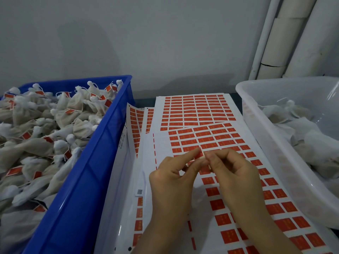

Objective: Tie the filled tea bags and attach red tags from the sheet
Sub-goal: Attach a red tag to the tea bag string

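Head: red tag (199, 155) (small) between both hands' fingertips (196, 151)

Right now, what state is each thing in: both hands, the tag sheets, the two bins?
left hand: fingertips pinching a red tag above the sheet
right hand: fingertips meeting the left's at that tag
top tag sheet: flat, partly peeled along its left side
blue bin: piled with tied, tagged tea bags
white bin: holds untagged bags
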`<state>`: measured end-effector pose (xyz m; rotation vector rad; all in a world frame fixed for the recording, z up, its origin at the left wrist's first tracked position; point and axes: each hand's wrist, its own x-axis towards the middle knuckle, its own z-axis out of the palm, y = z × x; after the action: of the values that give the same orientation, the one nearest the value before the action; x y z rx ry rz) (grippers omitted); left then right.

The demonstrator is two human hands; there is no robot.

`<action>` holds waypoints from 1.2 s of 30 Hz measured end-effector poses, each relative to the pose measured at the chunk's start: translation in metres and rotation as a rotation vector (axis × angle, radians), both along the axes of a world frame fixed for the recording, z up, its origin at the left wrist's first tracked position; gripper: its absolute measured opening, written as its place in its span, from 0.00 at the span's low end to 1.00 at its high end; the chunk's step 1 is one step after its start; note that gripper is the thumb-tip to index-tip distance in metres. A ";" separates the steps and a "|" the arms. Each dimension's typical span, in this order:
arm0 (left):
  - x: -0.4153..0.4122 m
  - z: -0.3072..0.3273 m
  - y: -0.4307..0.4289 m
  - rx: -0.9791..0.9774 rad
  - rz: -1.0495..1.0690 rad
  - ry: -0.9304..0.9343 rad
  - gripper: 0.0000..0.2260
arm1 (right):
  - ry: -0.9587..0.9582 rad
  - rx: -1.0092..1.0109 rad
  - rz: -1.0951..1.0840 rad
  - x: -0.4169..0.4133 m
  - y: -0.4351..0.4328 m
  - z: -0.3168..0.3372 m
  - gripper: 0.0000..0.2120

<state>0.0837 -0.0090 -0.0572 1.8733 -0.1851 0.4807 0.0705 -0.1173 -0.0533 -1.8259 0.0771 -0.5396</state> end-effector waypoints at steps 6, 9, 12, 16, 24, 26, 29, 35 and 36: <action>0.000 -0.003 0.001 0.051 -0.030 -0.024 0.16 | -0.123 -0.116 0.007 -0.001 -0.001 0.002 0.01; 0.001 -0.004 0.001 0.040 -0.055 0.019 0.12 | -0.187 -0.165 -0.012 -0.002 -0.001 0.003 0.05; 0.002 0.000 0.000 -0.033 -0.072 0.091 0.08 | -0.179 -0.116 0.008 -0.002 -0.002 0.006 0.07; 0.005 0.007 0.004 -0.289 -0.101 0.226 0.07 | -0.076 0.033 0.017 0.000 -0.002 0.008 0.17; 0.005 0.009 0.006 -0.456 -0.113 0.346 0.11 | 0.019 -0.018 0.085 -0.001 0.003 0.004 0.12; 0.005 0.010 0.006 -0.462 -0.113 0.352 0.10 | 0.013 -0.006 0.065 -0.001 0.001 0.004 0.09; 0.005 0.010 0.006 -0.466 -0.116 0.358 0.09 | 0.003 0.003 0.041 -0.001 0.000 0.005 0.08; 0.005 0.010 0.006 -0.458 -0.099 0.365 0.11 | 0.006 -0.004 0.059 -0.001 0.000 0.004 0.09; 0.006 0.010 0.006 -0.456 -0.094 0.367 0.11 | 0.012 -0.007 0.072 -0.001 0.000 0.003 0.09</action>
<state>0.0893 -0.0030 -0.0472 1.4647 0.0787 0.0945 0.0696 -0.1172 -0.0498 -1.8319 0.0178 -0.4788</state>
